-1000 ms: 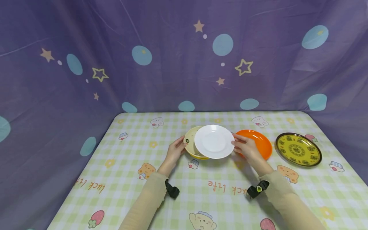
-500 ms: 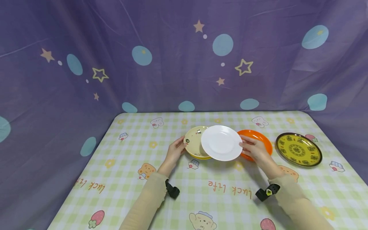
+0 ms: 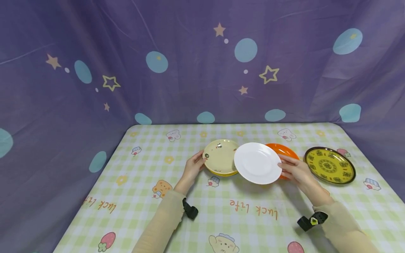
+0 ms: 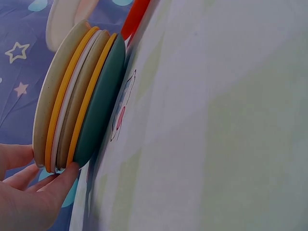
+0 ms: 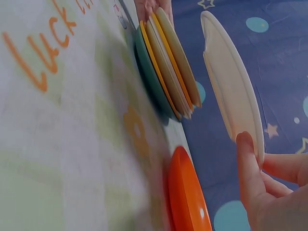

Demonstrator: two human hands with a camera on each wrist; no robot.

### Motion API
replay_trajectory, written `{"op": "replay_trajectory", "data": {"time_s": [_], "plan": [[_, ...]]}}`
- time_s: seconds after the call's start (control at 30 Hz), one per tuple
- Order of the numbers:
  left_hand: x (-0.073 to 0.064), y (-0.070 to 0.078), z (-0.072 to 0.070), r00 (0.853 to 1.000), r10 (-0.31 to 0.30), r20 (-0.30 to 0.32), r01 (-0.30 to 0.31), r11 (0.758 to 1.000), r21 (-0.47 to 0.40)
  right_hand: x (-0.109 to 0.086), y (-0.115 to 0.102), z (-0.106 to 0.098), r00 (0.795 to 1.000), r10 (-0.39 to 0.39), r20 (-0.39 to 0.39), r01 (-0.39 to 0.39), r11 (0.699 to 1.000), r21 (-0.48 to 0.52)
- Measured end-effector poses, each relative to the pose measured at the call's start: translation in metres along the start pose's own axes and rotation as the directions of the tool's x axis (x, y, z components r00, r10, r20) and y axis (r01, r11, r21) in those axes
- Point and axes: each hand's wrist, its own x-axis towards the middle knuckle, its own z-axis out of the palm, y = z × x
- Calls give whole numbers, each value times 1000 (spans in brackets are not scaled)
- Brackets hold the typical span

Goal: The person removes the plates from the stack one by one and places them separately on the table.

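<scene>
A: The white plate [image 3: 257,163] has shifted rightward and slightly lower in the head view, and the right hand [image 3: 295,171] with it; the left hand [image 3: 193,166] looks unchanged.

B: How does that plate lie from the hand?

A: Directly to its left, right of the frame's centre. It's round, so no long axis to speak of. The right hand is the nearer one, with fingers and thumb pinching the plate's right rim. The right wrist view shows it held clear of the tablecloth [image 3: 262,228] and apart from the other plates.

B: Start at the left, then. What's the left hand doing?

A: It grips the left edge of a stack of plates [image 3: 220,157], thumb and fingers closed on the rims. The left wrist view shows several layers, cream on top and green at the bottom.

B: And between stack and white plate?

A: In the head view the white plate's left rim just overlaps the stack's right edge; the right wrist view shows a gap.

B: Further right?

A: An orange plate [image 3: 281,149], partly hidden by the white plate and right hand. I'd judge it the main obstacle to lowering anything there. Last, at the frame's right, a dark-rimmed yellow plate [image 3: 329,165] lies flat, touched by neither hand.
</scene>
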Motion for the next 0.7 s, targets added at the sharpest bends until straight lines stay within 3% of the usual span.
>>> {"op": "replay_trajectory", "data": {"time_s": [0.27, 0.7], "plan": [[1, -2, 0, 1000, 13, 2, -13, 1000, -16, -15, -2, -30, 1000, 18, -11, -17, 999, 51], [0, -5, 0, 1000, -2, 1, 2, 1000, -13, -36, 7, -78, 998, 53, -41, -51, 998, 44]]}}
